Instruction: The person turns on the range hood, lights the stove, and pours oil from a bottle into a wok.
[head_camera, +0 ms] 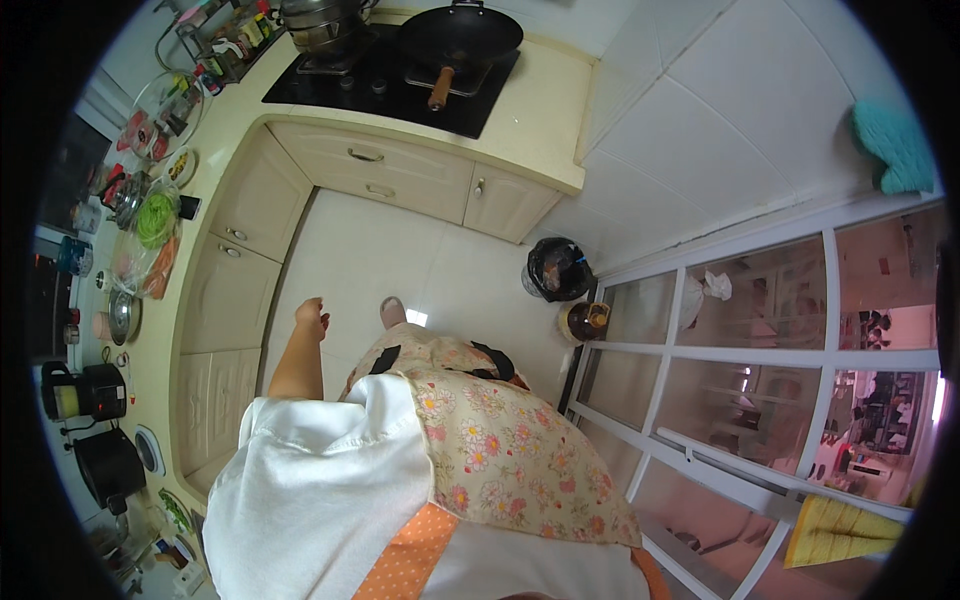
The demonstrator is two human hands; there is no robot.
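My left hand [313, 319] hangs beside my body above the tiled floor, its fingers loosely curled. A gap shows between thumb and fingers, and I see nothing held there. My right hand is out of view. A floral apron [510, 450] with orange dotted trim covers my front, over a white top [330, 442]. One slipper [391, 309] shows past the apron's hem. Nearest to my left hand are the cream cabinet doors [225, 292] under the counter. Ahead, a black wok [459, 36] with a wooden handle [441, 88] sits on the gas hob [322, 90], beside a steel pot [322, 26].
On the left counter [217, 176] are bagged green vegetables [156, 219], a metal bowl [122, 315] and a black pot [110, 466]. At right stand a lined bin [559, 270], a large bottle of dark liquid [583, 321] and a white-framed glass partition [675, 307]. A teal oven mitt [894, 146] hangs on the wall.
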